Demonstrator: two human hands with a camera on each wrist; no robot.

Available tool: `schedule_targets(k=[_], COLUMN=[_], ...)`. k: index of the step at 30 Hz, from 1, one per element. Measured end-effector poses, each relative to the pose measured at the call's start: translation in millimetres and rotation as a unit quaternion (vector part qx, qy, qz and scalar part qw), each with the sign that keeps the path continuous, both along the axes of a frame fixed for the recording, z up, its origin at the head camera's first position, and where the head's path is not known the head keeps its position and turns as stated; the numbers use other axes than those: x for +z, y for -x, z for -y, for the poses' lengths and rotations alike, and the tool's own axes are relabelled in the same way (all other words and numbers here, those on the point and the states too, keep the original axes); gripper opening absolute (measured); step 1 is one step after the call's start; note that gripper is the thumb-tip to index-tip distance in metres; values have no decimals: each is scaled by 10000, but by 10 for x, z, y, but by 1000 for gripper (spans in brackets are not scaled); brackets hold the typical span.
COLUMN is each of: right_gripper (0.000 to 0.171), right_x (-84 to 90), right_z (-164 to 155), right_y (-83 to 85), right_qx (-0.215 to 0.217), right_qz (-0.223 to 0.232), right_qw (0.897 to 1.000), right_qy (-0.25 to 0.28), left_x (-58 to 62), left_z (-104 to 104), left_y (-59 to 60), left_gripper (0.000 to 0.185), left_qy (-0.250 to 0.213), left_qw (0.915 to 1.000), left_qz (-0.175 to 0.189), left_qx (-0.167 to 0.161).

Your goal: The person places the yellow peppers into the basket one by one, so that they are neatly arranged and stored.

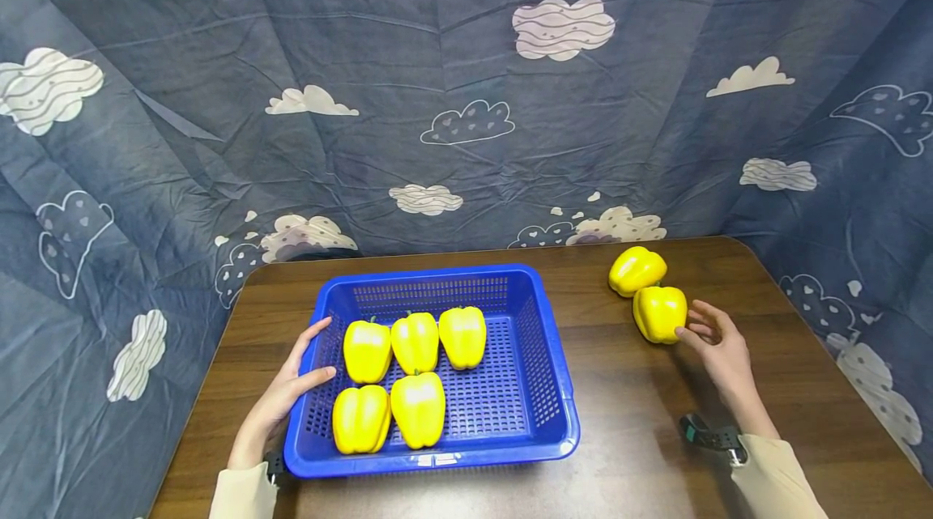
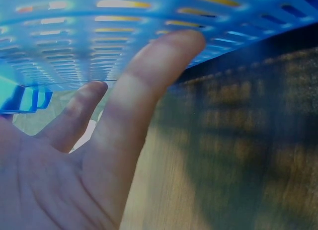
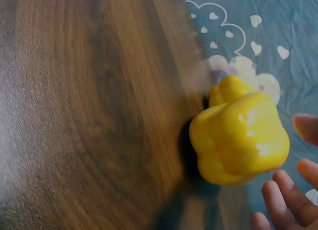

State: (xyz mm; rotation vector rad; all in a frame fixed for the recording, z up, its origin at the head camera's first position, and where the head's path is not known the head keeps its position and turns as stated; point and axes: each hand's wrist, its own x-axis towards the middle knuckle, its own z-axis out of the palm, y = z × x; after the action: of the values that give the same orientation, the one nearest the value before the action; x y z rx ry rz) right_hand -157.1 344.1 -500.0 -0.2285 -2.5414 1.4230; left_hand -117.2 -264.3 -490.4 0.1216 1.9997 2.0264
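Note:
My left hand (image 1: 280,393) holds the left side of a blue plastic basket (image 1: 503,458). Thumb and one finger lie over its rim, while in the left wrist view other fingers (image 2: 129,101) extend along the slotted outer wall. Several yellow bell peppers (image 1: 418,410) lie inside the basket, toward its left. On the table at right, my right hand (image 1: 722,349) is beside another yellow bell pepper (image 1: 659,314), its fingers loosely bent. A gap shows between those fingers and that pepper (image 3: 243,140) in the right wrist view. One more pepper (image 1: 636,270) sits just behind, touching or nearly so.
The basket stands on a brown wooden table (image 1: 605,406). A dark blue curtain (image 1: 466,171) with a cloud pattern hangs behind the table and along both sides. A dark wrist strap (image 1: 710,434) sits at the right sleeve.

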Motion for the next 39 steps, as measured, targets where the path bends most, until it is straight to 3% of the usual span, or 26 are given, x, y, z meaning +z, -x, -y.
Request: schedule_targets(k=[9, 19, 26, 39], right_gripper=[87, 97, 104, 98], right_x=[-67, -140, -149, -87], right_z=[-138, -261, -246, -160], right_y=[107, 224, 268, 215], right_qx=[957, 1695, 1792, 1601], right_qz=[420, 619, 808, 491], right_qw=[9936, 9799, 9784, 9842], right_qy=[421, 850, 635, 582], left_x=[-3, -11, -12, -4], left_z=[5, -1, 3, 2], left_y=[3, 1, 5, 2], left_gripper=[71, 71, 71, 71], left_qy=[21, 29, 60, -25], left_qw=[10000, 10000, 10000, 10000], left_qz=[-11, -39, -27, 20], left_qx=[21, -1, -3, 8])
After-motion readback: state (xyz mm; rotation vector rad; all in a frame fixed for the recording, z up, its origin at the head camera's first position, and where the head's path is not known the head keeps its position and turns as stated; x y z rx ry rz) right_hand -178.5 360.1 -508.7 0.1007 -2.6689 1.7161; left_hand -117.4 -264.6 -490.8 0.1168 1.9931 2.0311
